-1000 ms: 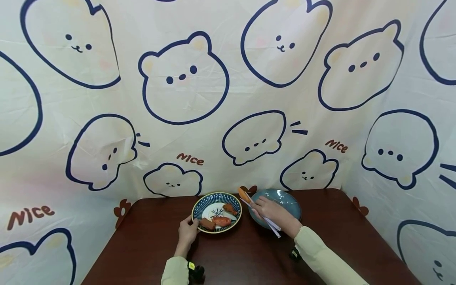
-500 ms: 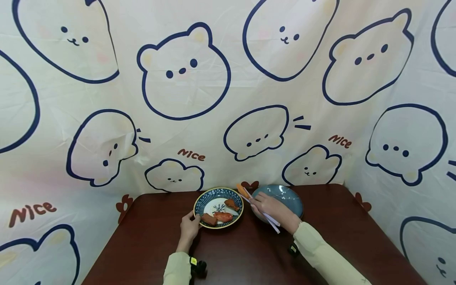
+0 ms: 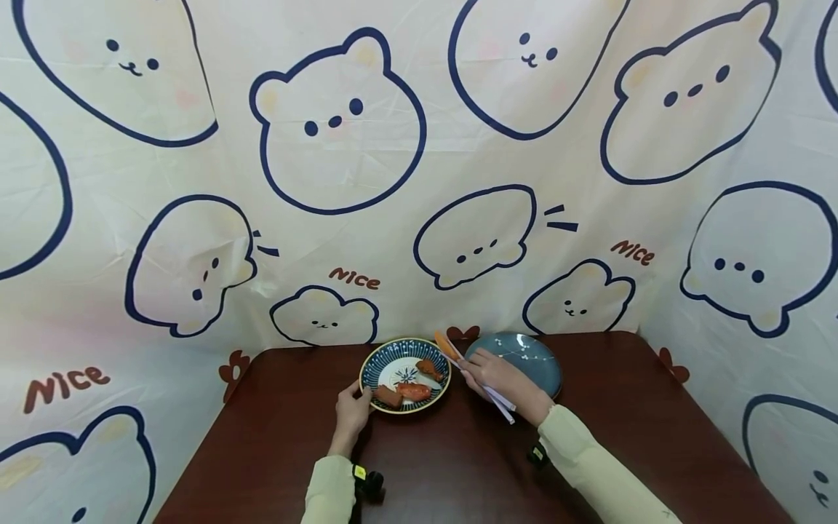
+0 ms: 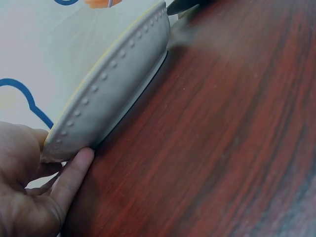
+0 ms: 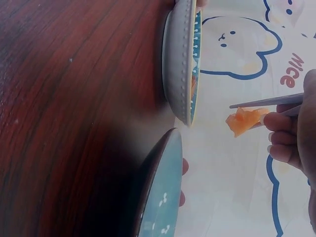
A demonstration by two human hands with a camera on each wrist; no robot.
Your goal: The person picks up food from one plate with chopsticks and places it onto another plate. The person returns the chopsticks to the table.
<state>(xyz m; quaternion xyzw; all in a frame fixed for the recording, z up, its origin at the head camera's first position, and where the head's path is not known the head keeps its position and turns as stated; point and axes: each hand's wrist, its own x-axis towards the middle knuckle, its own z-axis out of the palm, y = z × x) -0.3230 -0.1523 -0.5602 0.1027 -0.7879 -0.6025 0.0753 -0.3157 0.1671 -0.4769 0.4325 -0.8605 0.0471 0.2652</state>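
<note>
My left hand (image 3: pixel 351 411) grips the near-left rim of a deep plate (image 3: pixel 380 360) with blue stripes and a yellow edge; in the left wrist view a finger (image 4: pixel 74 173) lies against its white underside. On that plate are a brown block (image 3: pixel 388 397), a red-orange piece (image 3: pixel 414 391), and a browned drumstick-like piece (image 3: pixel 428 369). My right hand (image 3: pixel 503 380) holds pale chopsticks (image 3: pixel 500 402). Between their tips sits an orange piece of food (image 5: pixel 244 120), raised beside the striped plate's right rim. Below this hand is a blue plate (image 3: pixel 540 360), partly hidden by it.
Both plates stand near the back edge of a dark brown wooden table (image 3: pixel 432 466). A pale cloth (image 3: pixel 340 175) with cartoon animal outlines hangs behind and at both sides. Small black devices (image 3: pixel 369 484) are strapped to both wrists.
The head view has tilted slightly downward, so everything sits higher in it. The chopsticks with the orange piece have shifted slightly left toward the striped plate. My left hand keeps its grip.
</note>
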